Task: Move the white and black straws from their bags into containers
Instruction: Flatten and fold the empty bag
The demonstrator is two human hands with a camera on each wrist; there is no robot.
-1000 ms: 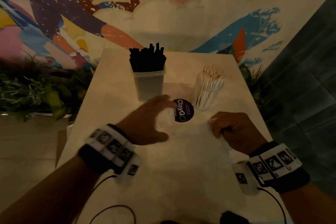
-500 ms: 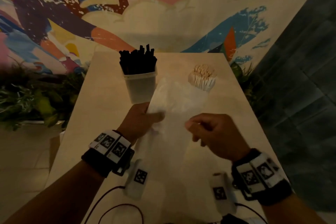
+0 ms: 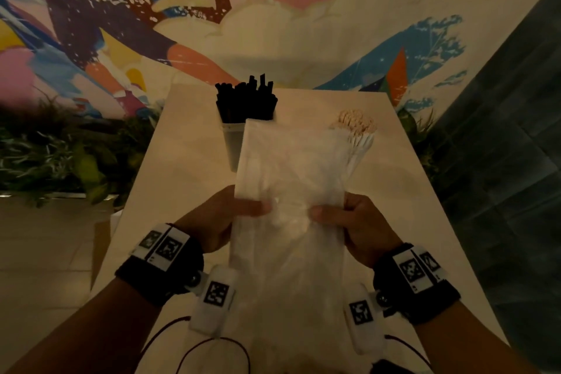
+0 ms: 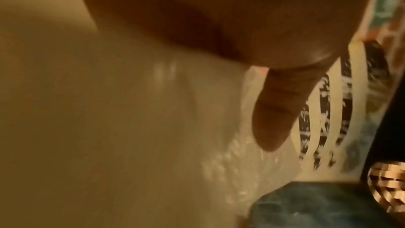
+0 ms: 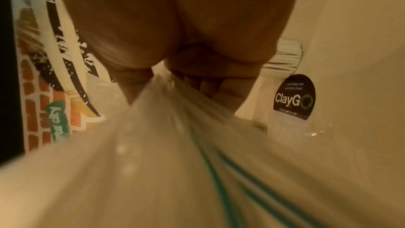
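Note:
Both hands hold a clear, empty-looking plastic bag (image 3: 291, 185) upright over the table. My left hand (image 3: 243, 206) pinches its left edge, thumb on the front, and my right hand (image 3: 331, 211) pinches the right edge. In the right wrist view the bag (image 5: 175, 145) bunches between thumb and fingers. Behind the bag, black straws (image 3: 246, 100) stand in a translucent container (image 3: 232, 146), and white straws (image 3: 358, 127) stand in a clear container mostly hidden by the bag.
The pale table (image 3: 182, 161) runs away from me to a mural wall. A dark round ClayGo sticker (image 5: 293, 96) lies on the tabletop near the white straws (image 5: 285, 55). Plants (image 3: 60, 155) line the left side. A dark tiled wall (image 3: 501, 130) stands on the right.
The bag lay flat on the table a second ago. Both hands have since lifted it and now hold it upright, higher and spread wider, in front of the containers.

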